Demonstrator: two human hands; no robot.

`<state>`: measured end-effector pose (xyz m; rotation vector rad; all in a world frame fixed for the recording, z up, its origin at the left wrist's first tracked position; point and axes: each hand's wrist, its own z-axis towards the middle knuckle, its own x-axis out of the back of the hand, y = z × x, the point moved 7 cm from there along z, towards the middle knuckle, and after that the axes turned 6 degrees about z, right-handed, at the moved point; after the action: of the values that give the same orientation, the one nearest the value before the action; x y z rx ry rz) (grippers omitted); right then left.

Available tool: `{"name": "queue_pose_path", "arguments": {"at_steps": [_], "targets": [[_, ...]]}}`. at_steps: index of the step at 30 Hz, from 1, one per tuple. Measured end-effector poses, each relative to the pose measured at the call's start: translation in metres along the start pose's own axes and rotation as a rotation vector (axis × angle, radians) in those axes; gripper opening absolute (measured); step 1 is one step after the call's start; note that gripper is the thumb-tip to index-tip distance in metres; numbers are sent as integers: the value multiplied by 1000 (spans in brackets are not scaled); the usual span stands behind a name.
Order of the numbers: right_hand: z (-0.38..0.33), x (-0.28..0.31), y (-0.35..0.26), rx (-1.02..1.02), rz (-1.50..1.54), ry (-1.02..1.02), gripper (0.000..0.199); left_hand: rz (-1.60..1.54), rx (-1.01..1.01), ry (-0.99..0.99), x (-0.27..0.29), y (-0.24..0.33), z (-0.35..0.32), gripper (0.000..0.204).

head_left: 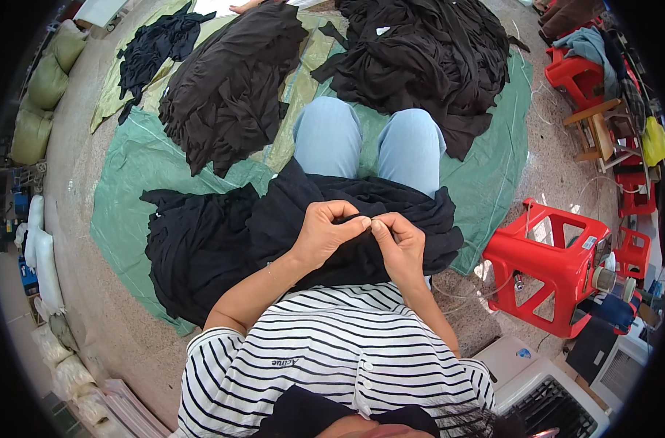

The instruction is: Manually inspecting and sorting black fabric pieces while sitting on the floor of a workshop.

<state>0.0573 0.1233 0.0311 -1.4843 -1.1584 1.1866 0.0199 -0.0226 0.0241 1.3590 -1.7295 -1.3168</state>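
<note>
Black cloth (283, 209) lies on the jeans (410, 150). Over the jeans, the left hand (323, 235) and right hand (401, 250) pinch a bit (picking at it, maybe). Next probably needs gentle, steady pinching.

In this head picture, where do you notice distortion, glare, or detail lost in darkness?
Head view: the scene bends toward a black, rounded rim; bright patches glare on the floor near the large red stool; the left hand and right hand look fairly sharp, while some folds in the dark cloth beneath them lose detail.
</note>
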Motion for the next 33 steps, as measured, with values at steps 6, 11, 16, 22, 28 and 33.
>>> {"name": "queue_pose_path", "arguments": {"at_steps": [6, 11, 16, 22, 28, 33], "targets": [[-1, -15, -34, 262, -608, -306, 53, 505, -634, -149, -17, 74, -16, 55], [-47, 86, -69, 483, -493, 228, 29, 801, -570, -552, -23, 86, -42, 114], [-28, 70, -131, 791, -341, 514, 34, 923, -207, -992, -23, 27, -82, 60], [23, 86, -179, 645, -370, 72, 28, 1553, -626, -77, 164, 202, -19, 44], [64, 54, -102, 272, -190, -55, 16, 830, -971, 979, 350, 385, -60, 92], [64, 32, -52, 119, -295, -175, 11, 1002, -871, 965, 279, 298, 13, 26]]}}
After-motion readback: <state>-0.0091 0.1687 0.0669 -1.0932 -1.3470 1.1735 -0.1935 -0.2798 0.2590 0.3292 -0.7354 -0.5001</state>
